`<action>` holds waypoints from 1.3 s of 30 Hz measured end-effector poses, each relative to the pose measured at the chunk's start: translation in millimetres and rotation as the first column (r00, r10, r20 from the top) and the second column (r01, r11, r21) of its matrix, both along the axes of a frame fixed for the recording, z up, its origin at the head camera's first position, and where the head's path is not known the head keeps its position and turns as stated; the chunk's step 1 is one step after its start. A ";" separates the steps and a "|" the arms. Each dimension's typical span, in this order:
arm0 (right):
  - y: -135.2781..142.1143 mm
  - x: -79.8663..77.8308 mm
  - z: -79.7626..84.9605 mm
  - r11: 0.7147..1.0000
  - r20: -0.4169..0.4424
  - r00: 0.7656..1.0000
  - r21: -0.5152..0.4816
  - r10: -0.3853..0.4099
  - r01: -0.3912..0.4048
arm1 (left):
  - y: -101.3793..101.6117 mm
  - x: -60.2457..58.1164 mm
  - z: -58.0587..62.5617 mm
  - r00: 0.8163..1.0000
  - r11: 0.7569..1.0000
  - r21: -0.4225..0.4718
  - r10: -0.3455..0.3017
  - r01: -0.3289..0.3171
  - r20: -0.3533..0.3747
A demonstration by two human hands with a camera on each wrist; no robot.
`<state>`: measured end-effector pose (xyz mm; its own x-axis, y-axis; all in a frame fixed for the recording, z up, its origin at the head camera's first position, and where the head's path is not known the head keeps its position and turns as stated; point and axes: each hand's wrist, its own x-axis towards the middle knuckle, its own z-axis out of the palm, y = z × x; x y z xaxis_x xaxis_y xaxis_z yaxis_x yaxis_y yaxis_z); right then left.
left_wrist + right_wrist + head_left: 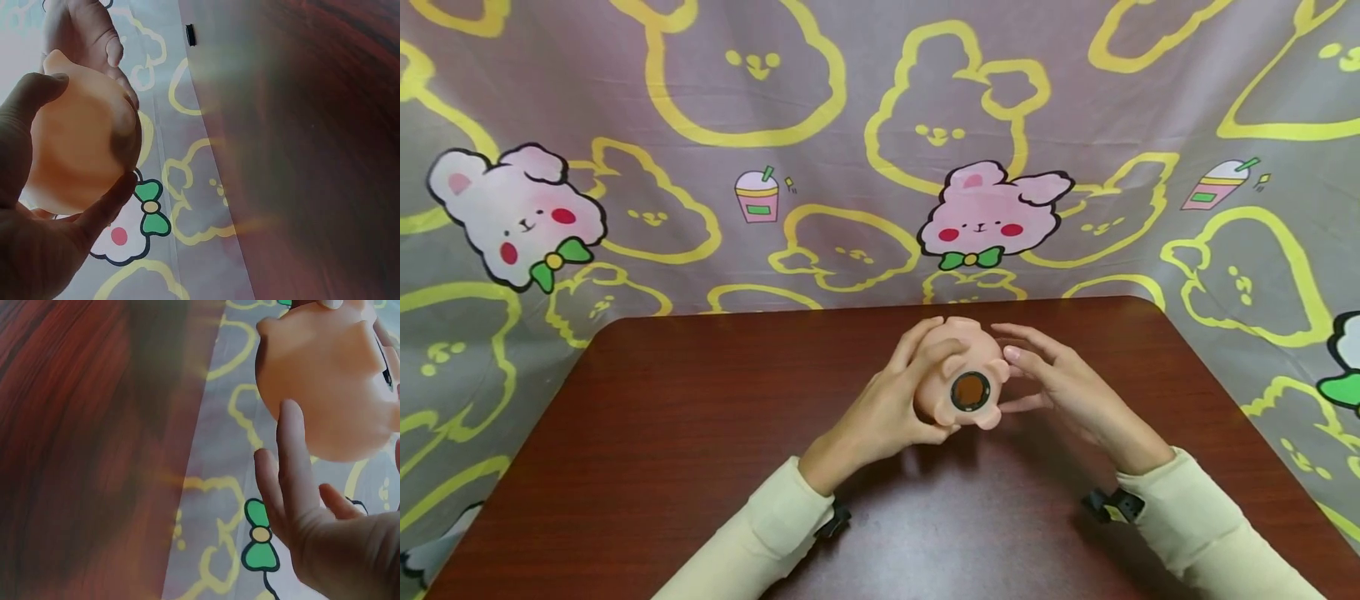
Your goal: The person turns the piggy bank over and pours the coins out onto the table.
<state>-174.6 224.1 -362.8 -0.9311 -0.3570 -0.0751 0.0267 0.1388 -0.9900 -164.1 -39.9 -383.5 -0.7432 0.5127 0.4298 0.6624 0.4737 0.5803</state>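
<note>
A round, pale pink piggy bank is held up over the table, tilted so its underside faces the head camera. Stubby feet surround a black-rimmed circle with an orange-brown middle. My left hand grips the piggy bank from the left, its thumb and fingers spread around the body. In the left wrist view the smooth side of the piggy bank lies within that grasp. On the other side, my right hand has its fingers extended beside the piggy bank; whether the fingertips touch it I cannot tell.
Beneath both hands is a dark reddish-brown wooden table. A curtain printed with cartoon bears and rabbits stands behind and beside it. Black devices sit at both wrists. A small black piece appears in the left wrist view, its kind unclear.
</note>
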 end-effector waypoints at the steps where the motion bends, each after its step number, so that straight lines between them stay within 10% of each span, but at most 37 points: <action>1: -0.4 -0.4 -0.6 1.000 0.018 1.000 -0.021 0.019 -0.019 | 0.7 -0.1 0.1 1.000 1.000 0.004 -0.012 0.012 -0.002; 16: -3.0 -5.1 -7.8 0.926 0.134 0.949 -0.292 0.285 -0.237 | 3.6 -1.5 -4.5 0.994 0.994 0.003 -0.105 0.105 -0.018; 32: -14.3 0.2 -11.4 0.983 0.025 0.997 -0.172 0.067 -0.062 | -1.7 -8.4 -9.7 0.980 0.985 0.116 -0.141 0.125 0.143; 35: -17.2 3.4 -12.3 0.998 -0.056 0.998 -0.066 0.020 -0.023 | -1.1 -10.2 -10.0 0.957 0.969 0.220 -0.163 0.111 0.238; 39: -20.7 7.7 -13.3 1.000 -0.193 0.981 0.026 -0.006 0.011 | 0.5 -11.8 -7.8 0.873 0.911 0.406 -0.252 0.069 0.417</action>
